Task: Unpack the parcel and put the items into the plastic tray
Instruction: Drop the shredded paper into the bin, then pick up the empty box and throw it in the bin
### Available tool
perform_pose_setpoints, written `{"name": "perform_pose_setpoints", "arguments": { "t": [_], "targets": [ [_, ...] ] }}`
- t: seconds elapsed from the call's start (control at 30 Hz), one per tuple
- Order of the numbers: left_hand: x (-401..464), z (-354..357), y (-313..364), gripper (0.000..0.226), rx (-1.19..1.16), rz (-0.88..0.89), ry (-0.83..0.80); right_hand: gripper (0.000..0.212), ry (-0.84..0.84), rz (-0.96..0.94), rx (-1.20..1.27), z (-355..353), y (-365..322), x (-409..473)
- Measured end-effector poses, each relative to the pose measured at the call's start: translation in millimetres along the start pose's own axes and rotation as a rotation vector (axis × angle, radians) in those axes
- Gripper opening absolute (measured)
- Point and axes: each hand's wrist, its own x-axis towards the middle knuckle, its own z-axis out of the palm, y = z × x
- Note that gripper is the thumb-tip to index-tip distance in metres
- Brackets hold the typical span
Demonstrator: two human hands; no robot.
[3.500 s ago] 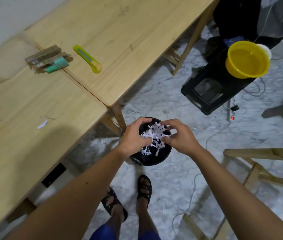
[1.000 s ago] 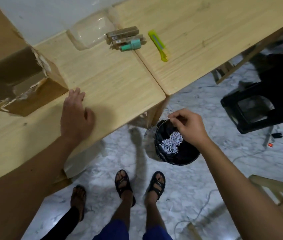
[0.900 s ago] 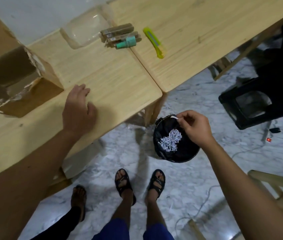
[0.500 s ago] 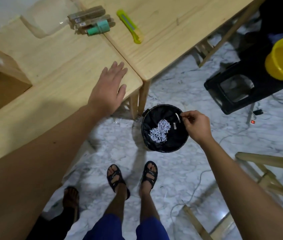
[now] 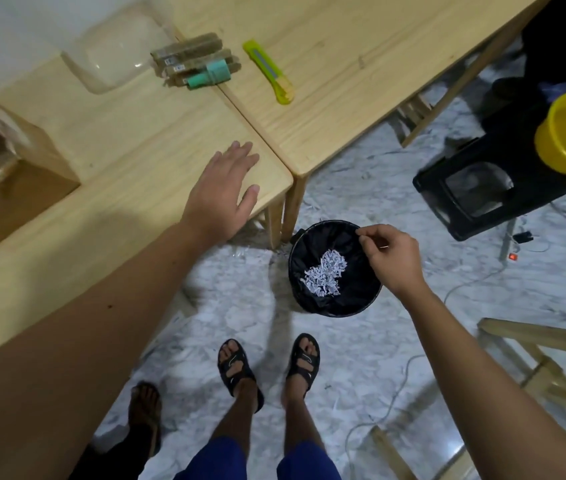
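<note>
fingers (image 5: 240, 150) of left hand (image 5: 220, 188) spread flat over desk (image 5: 129, 140) | right hand (image 5: 390, 259) fingers pinched together, empty, above bin (image 5: 309, 244) of shredded paper (image 5: 324, 273)

Single head-worn wide-angle view, looking steeply down from standing height past both forearms onto the bin (image 5: 335, 268) on the floor; table (image 5: 136, 140) up-left of the bin, feet below it.
</note>
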Motion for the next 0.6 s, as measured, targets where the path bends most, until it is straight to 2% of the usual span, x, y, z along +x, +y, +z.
{"name": "perform_pose_setpoints", "arguments": {
  "t": [0.13,0.27,0.47,0.53,0.6],
  "targets": [
    [-18.3,-27.2,-5.6,0.048,-0.077,-0.091,0.073,0.012,-0.020,-0.115,0.079,3.8,-63.0,6.0],
    [-39.5,-78.7,-20.6,0.041,-0.112,-0.166,0.222,0.013,-0.121,-0.240,0.164,22.3,-152.6,14.8],
    [-85.4,-175.1,-65.9,0.036,0.010,-0.209,0.542,0.019,-0.285,-0.460,0.253,89.0,-289.1,16.0],
    [-105.9,-200.5,-87.6,0.035,0.035,-0.317,0.656,0.026,-0.357,-0.523,0.265,122.6,-328.3,13.2],
    [-124.2,-216.6,-107.9,0.036,-0.001,-0.497,0.764,0.037,-0.441,-0.577,0.246,159.9,-366.8,9.8]
  ]
}}
